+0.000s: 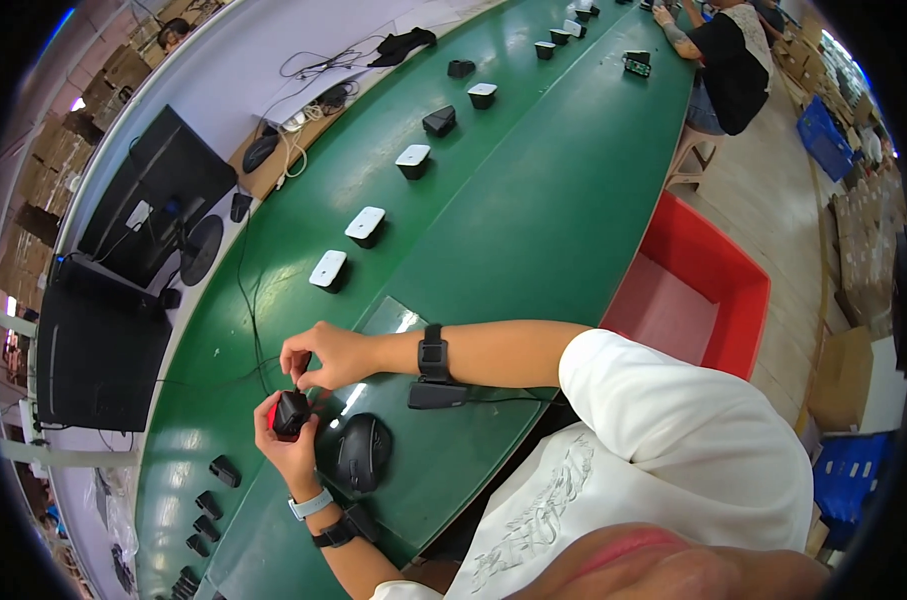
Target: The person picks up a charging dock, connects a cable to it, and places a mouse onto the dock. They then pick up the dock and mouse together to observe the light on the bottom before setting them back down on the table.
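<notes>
My left hand [286,455] wraps around a small black box-shaped device [291,410] with a red side, held just above the green table [513,260]. Against the top of that device, my right hand [335,356] pinches a thin dark piece, mostly hidden by the fingers. It may be a cable end, as a thin black cable [250,315] runs close to both hands. A black computer mouse [363,452] lies beside my left wrist. Near my right hand stand two black devices with white tops, the closer [328,270] and another [366,226].
More devices line the table toward the far end, where a person [730,65] sits. Several small black parts [224,470] lie at lower left. Two monitors [103,345] stand on the left. A red bin [743,310] sits beside the table, right of my arm.
</notes>
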A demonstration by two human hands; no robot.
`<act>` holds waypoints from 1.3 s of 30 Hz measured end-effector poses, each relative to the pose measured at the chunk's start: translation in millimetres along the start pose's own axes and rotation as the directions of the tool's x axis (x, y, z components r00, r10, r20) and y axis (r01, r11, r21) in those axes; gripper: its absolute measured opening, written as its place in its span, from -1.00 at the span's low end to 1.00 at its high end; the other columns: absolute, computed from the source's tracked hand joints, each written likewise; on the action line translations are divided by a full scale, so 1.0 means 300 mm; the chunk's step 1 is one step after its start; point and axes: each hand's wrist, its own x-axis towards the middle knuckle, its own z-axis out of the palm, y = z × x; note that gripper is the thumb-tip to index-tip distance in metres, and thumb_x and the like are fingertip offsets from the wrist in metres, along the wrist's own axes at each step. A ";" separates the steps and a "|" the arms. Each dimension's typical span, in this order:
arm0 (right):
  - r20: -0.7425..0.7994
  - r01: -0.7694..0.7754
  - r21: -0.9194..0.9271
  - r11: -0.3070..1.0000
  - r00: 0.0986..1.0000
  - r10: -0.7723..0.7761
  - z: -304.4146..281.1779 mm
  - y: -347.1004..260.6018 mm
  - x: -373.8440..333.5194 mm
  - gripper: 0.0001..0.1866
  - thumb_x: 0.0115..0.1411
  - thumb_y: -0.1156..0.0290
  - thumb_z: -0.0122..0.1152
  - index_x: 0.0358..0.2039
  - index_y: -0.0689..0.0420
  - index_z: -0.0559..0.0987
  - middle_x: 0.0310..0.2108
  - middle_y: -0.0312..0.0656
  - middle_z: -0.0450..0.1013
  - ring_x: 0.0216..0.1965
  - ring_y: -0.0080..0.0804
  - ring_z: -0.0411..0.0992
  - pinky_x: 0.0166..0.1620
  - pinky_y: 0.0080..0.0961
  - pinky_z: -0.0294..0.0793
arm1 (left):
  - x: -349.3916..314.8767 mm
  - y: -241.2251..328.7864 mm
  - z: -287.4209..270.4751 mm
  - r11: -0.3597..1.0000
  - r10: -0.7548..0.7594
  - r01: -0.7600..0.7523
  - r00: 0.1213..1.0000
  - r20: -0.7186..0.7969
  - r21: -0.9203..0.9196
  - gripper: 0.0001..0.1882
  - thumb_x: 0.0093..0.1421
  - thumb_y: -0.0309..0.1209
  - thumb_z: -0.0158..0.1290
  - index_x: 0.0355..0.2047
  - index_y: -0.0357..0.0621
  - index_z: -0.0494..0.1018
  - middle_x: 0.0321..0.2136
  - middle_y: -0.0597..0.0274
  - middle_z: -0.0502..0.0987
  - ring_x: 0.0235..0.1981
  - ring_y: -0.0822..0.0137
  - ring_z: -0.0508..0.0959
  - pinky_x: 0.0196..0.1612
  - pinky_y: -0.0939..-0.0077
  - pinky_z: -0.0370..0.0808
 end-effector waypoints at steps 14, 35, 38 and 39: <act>-0.040 -0.025 -0.089 0.996 0.999 0.021 -0.002 -0.006 -0.021 -0.71 0.04 0.57 0.44 -0.23 0.20 0.55 -0.34 -0.20 0.63 -0.24 -0.44 0.61 -0.05 -0.43 0.56 | 0.010 0.051 0.006 0.965 0.169 -0.190 0.977 0.128 0.179 -0.39 -0.20 -0.59 0.30 -0.02 -0.21 0.56 -0.12 0.07 0.61 -0.08 0.16 0.61 0.08 0.40 0.50; 0.760 -0.118 -0.058 0.991 0.638 0.120 0.046 -0.090 -0.021 -0.23 -0.21 0.11 0.42 0.06 0.21 0.55 0.04 -0.06 0.51 -0.05 -0.09 0.51 0.09 -0.23 0.45 | 0.016 -0.034 -0.088 0.291 -0.148 0.109 0.987 0.068 -0.951 -0.53 0.48 -0.20 -0.21 0.21 -0.31 0.29 0.08 -0.20 0.45 0.05 -0.15 0.52 0.09 0.01 0.54; 0.476 -0.518 0.475 0.712 0.831 0.287 -0.002 -0.029 -0.060 -0.16 0.02 -0.05 0.16 0.21 0.32 0.46 0.08 -0.01 0.51 -0.11 -0.15 0.51 0.08 -0.28 0.45 | -0.001 -0.017 -0.079 0.317 -0.156 0.070 0.987 0.021 -0.946 -0.49 0.50 -0.23 -0.21 0.25 -0.43 0.23 0.15 -0.24 0.39 0.16 -0.24 0.48 0.15 -0.08 0.54; 0.515 -0.528 0.567 0.632 0.826 0.228 -0.039 -0.014 -0.048 -0.17 0.16 -0.09 -0.06 0.26 0.33 0.40 0.07 0.03 0.49 -0.11 -0.16 0.48 0.03 -0.32 0.44 | 0.007 -0.011 -0.064 0.315 -0.112 0.072 0.993 0.039 -0.946 -0.49 0.50 -0.23 -0.20 0.25 -0.43 0.23 0.16 -0.24 0.38 0.15 -0.23 0.49 0.17 -0.08 0.53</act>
